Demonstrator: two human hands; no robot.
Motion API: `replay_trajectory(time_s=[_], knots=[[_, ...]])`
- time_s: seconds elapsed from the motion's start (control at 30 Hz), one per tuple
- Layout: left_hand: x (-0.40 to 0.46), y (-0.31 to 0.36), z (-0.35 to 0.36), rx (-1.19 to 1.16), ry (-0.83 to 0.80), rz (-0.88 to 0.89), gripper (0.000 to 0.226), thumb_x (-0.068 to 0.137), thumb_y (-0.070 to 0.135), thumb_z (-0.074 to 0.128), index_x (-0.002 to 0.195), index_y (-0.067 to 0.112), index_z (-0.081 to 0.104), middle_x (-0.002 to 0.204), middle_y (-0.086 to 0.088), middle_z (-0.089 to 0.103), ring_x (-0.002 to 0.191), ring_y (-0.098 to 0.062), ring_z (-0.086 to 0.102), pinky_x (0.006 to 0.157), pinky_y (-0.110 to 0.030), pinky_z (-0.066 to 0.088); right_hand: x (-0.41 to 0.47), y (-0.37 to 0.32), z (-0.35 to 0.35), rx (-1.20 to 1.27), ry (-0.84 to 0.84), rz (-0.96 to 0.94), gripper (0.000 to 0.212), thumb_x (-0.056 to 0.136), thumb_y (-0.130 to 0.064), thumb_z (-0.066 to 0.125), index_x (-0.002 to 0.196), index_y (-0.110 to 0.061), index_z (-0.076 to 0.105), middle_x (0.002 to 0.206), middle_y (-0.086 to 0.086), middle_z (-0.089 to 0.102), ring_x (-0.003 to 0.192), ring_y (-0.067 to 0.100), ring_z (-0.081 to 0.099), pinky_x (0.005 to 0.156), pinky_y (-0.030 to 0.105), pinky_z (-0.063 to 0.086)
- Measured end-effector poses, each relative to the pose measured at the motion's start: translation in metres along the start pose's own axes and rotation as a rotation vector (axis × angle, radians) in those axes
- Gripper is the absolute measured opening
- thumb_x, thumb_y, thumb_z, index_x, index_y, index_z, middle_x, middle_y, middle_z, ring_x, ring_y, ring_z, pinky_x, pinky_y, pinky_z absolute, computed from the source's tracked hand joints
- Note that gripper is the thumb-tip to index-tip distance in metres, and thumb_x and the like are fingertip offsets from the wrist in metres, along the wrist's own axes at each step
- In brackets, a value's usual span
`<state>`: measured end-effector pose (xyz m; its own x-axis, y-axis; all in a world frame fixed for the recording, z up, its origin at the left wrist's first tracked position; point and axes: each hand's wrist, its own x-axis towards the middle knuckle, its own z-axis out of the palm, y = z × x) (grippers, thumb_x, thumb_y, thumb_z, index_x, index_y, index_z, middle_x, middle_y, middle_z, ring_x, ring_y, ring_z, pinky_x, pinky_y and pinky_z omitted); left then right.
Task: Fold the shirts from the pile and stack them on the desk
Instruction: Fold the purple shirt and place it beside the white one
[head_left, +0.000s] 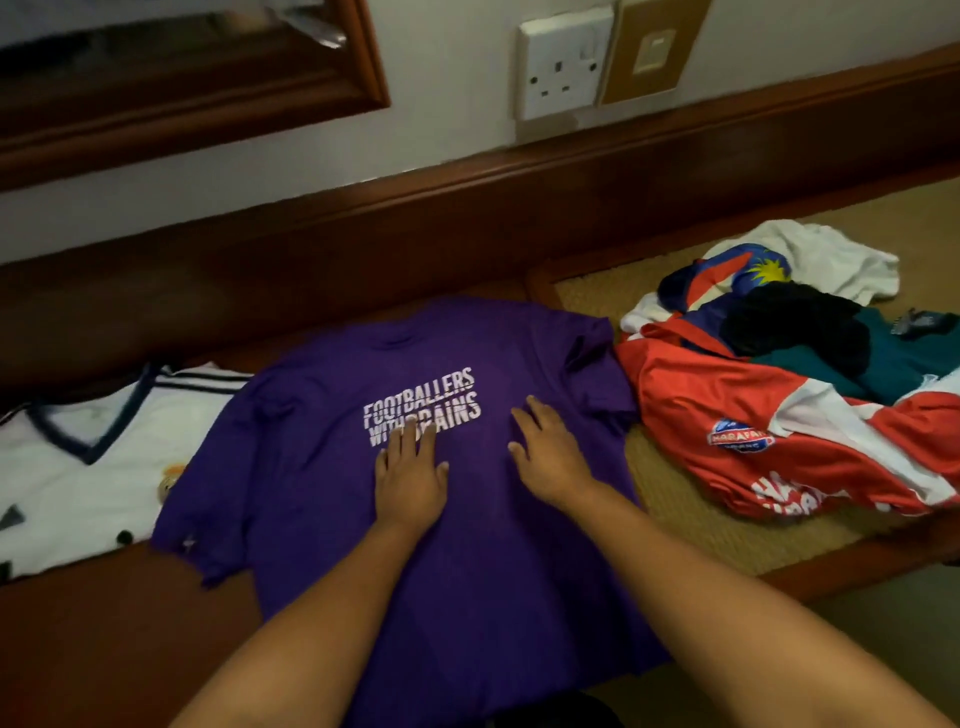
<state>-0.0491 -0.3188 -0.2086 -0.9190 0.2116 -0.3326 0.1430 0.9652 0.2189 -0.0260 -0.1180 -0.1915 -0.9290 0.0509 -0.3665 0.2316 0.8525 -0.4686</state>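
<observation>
Head view: a purple shirt (322, 467) lies spread flat on the dark wooden desk (104, 649), white lettering facing up, its collar toward the wall and its lower hem hanging over the near edge. Both hands rest flat on its chest area. The left hand (410, 478) lies palm down with straight fingers close together, its fingertips covering part of the lower line of lettering. The right hand (548, 452) lies just beside it, also palm down, fingers straight and slightly spread, gripping nothing. Both bare forearms reach in from the bottom of the frame and hide part of the lower half of the shirt.

To the left, touching the purple sleeve and partly under it, lies a white shirt (67, 467) with a dark V-shaped collar, laid flat on the desk. To the right, on a woven mat (691, 519) with a wooden border, sits the pile (789, 374) of unfolded clothes: a red and white jersey (727, 415) at the front, touching the purple shirt's right sleeve, with black, teal, blue and white garments heaped behind and on top of it.

Behind the desk runs a wooden ledge (467, 218) along the wall. Above it are a white wall socket (563, 65), a tan switch plate (654, 49) just beside it, and the lower corner of a wooden frame (208, 104) on the left.
</observation>
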Motion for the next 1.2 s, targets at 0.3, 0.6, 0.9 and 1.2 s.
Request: replay_trajectory(time_s=[0.3, 0.6, 0.9, 1.2], knots=[[-0.069, -0.122, -0.015, -0.059, 0.062, -0.347, 0.056, 0.097, 0.028, 0.047, 0.149, 0.015, 0.029, 0.157, -0.011, 0.020, 0.144, -0.030, 0.019, 0.111, -0.045, 0.026, 0.006, -0.022, 0.024, -0.292, 0.016, 0.089, 0.062, 0.100, -0.040, 0.037, 0.152, -0.014, 0.016, 0.161, 0.011, 0.003, 0.148, 0.030, 0.002, 0.118, 0.046, 0.010], [-0.098, -0.204, -0.038, -0.480, 0.488, -0.719, 0.051, 0.084, 0.009, 0.064, 0.132, 0.000, 0.049, 0.134, -0.024, 0.046, 0.125, -0.042, 0.041, 0.105, -0.047, 0.030, 0.006, -0.140, 0.082, -0.226, -0.082, -0.153, 0.061, 0.100, -0.038, 0.039, 0.152, -0.014, 0.017, 0.161, 0.009, 0.007, 0.148, 0.028, 0.003, 0.118, 0.048, 0.013], [-0.074, -0.272, -0.045, -0.618, 0.327, -0.893, 0.038, 0.090, 0.026, 0.062, 0.118, 0.003, 0.057, 0.123, -0.023, 0.053, 0.124, -0.039, 0.041, 0.104, -0.040, 0.028, 0.030, -0.258, 0.129, -0.232, -0.152, -0.327, 0.058, 0.102, -0.038, 0.035, 0.153, -0.019, 0.016, 0.161, 0.008, 0.008, 0.147, 0.028, 0.008, 0.116, 0.047, 0.016], [-0.052, -0.319, -0.111, -0.560, 0.470, -0.640, 0.028, 0.100, 0.018, 0.040, 0.099, 0.006, 0.066, 0.101, -0.015, 0.067, 0.094, -0.033, 0.061, 0.076, -0.034, 0.045, 0.071, -0.312, 0.132, -0.129, -0.087, -0.221, 0.051, 0.102, -0.029, 0.039, 0.148, -0.014, 0.027, 0.155, 0.011, 0.025, 0.141, 0.031, 0.024, 0.111, 0.050, 0.027]])
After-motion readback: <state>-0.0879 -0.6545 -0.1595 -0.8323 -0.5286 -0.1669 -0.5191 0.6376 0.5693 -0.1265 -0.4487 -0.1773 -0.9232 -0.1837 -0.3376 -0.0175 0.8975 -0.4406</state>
